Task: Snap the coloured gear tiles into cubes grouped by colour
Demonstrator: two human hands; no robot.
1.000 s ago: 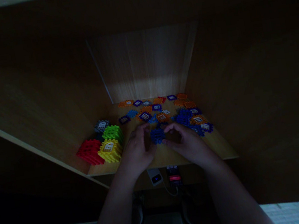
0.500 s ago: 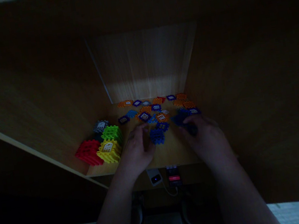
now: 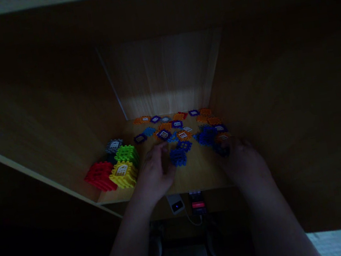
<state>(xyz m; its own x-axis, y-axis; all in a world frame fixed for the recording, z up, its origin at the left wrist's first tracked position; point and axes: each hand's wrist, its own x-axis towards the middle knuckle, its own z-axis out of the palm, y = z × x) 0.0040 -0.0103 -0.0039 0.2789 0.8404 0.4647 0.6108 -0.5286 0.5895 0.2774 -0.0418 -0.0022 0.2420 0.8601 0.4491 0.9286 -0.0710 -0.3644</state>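
Note:
The scene is very dark. My left hand (image 3: 154, 173) rests on the wooden desk (image 3: 197, 175) with its fingers curled against a small blue block assembly (image 3: 178, 156). My right hand (image 3: 244, 160) is at the right side of the desk, its fingers bent onto blue and orange tiles (image 3: 222, 145) in the loose pile. Whether it grips one is too dark to tell. Loose orange, purple and blue interlocking tiles (image 3: 176, 125) lie scattered across the back of the desk.
Built cubes stand at the left: red (image 3: 99, 176), yellow (image 3: 122, 174), green (image 3: 126, 153) and grey (image 3: 113, 145). Wooden walls close in the desk on both sides and behind. A small device with a blue light (image 3: 177, 205) and one with a red strip (image 3: 197, 204) hang below the front edge.
My right hand left the blue assembly and moved right to the tile pile. My left hand stayed at the assembly.

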